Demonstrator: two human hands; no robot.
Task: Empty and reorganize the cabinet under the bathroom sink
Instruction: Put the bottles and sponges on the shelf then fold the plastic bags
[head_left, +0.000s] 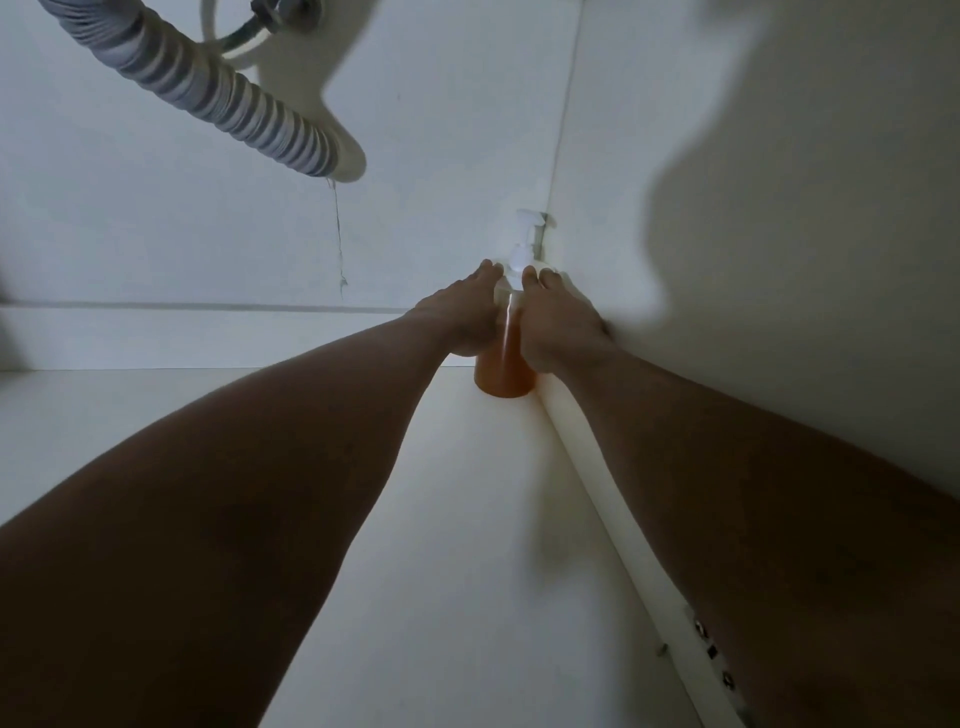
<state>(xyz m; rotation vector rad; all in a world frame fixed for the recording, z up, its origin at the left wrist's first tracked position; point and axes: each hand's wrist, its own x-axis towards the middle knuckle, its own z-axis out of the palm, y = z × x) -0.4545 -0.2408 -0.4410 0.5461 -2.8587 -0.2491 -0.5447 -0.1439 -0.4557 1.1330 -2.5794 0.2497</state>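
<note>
Both forearms (249, 499) stretch over the white cabinet floor (457, 545), below a grey ribbed drain hose (208, 88). Left hand (457, 319) and right hand (563, 330) wrap their fingers round the pump bottle (506, 371), which stands in the back right corner with orange liquid in its lower part.

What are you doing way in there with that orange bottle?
A person is reaching deep into the cabinet under the sink. The left hand and right hand grip a pump bottle of orange liquid from either side. The bottle is upright in the back right corner and seems to rest on the cabinet floor. A grey ribbed drain hose hangs above on the left.
</note>
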